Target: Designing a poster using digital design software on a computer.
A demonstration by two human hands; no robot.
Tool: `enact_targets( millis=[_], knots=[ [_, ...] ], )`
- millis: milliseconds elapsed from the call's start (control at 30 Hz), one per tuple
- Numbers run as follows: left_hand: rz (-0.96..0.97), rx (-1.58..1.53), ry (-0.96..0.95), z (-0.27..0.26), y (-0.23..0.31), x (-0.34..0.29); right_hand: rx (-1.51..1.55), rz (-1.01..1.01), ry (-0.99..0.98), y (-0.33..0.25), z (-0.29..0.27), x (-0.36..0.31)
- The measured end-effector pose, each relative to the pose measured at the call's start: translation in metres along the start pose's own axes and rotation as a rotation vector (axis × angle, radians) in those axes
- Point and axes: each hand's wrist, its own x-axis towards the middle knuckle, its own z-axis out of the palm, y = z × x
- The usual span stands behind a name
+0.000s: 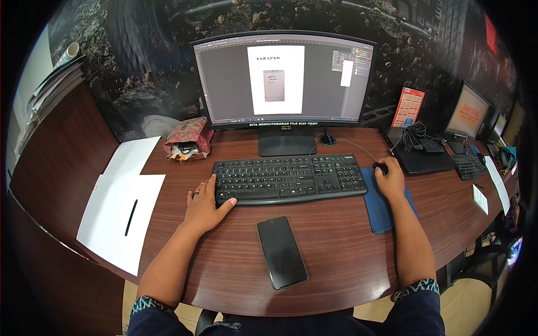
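- The right hand (389,179) lies curled over a black mouse (381,166), palm down, on a blue mouse pad (381,210) at the right of the bench (336,257).
- The left hand (204,204) rests flat, fingers loosely spread, touching the near left corner of the black keyboard (288,178).
- A dark phone (282,252) lies face up near the bench's front edge, between the forearms.
- Beyond the keyboard stands a curved monitor (283,78).
- Far left: white paper sheets (123,207) with a black pen (130,217) on them.
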Motion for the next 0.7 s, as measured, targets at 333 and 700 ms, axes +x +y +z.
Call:
enact_targets(
  millis=[333,700],
  knots=[
    [-0.006,0.002,-0.015,-0.002,0.002,0.0,-0.032,0.005,-0.001,0.0,0.001,-0.001],
    [0.004,-0.001,-0.001,-0.001,0.001,0.0,-0.063,0.053,-0.006,-0.009,-0.004,-0.001]
  ],
)
